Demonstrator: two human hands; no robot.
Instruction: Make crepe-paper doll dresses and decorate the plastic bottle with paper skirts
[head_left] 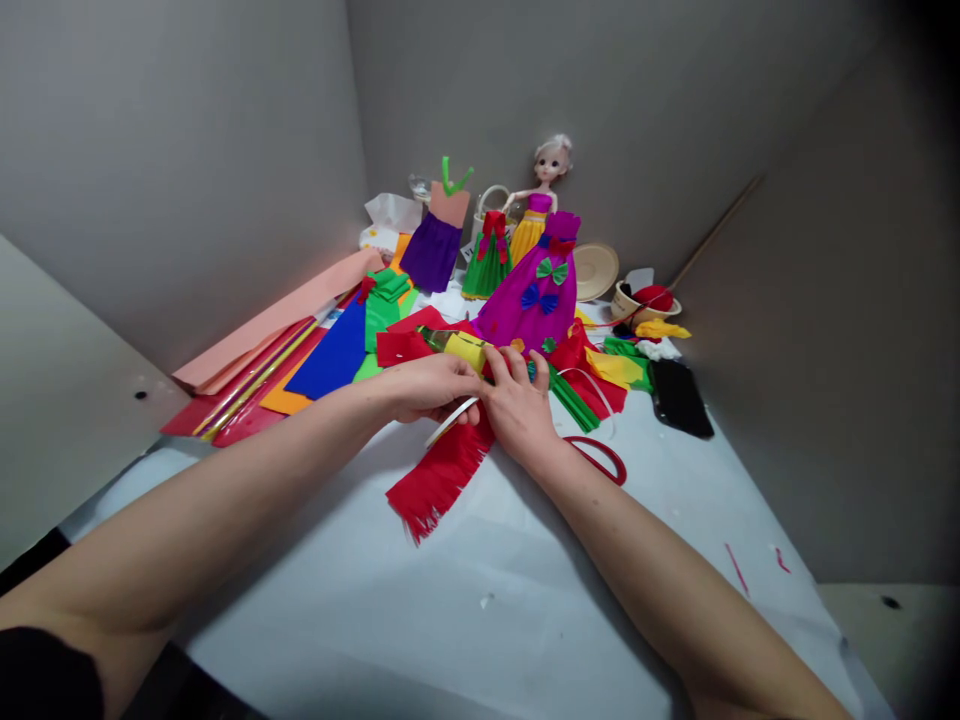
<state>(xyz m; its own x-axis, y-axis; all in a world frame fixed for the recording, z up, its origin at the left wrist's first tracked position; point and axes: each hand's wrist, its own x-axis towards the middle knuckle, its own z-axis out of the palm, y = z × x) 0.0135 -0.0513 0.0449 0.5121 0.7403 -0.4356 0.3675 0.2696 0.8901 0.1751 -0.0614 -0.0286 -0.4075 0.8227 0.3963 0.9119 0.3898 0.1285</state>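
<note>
In front of the purple dress (525,295) — red paper (442,480), one end fringed, seemingly partway worked.
Left hand (435,388) pinching a white strip (450,423), right hand (519,405) bent-fingered beside it — gripping or not, can't tell, nor how much remains.

The left hand (439,388) holds a white band (450,424).

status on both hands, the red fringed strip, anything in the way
Left hand and right hand close together, grip unclear. Red fringed paper-like strip extends out from under them. Looped red handle by right wrist, possibly in the way.
</note>
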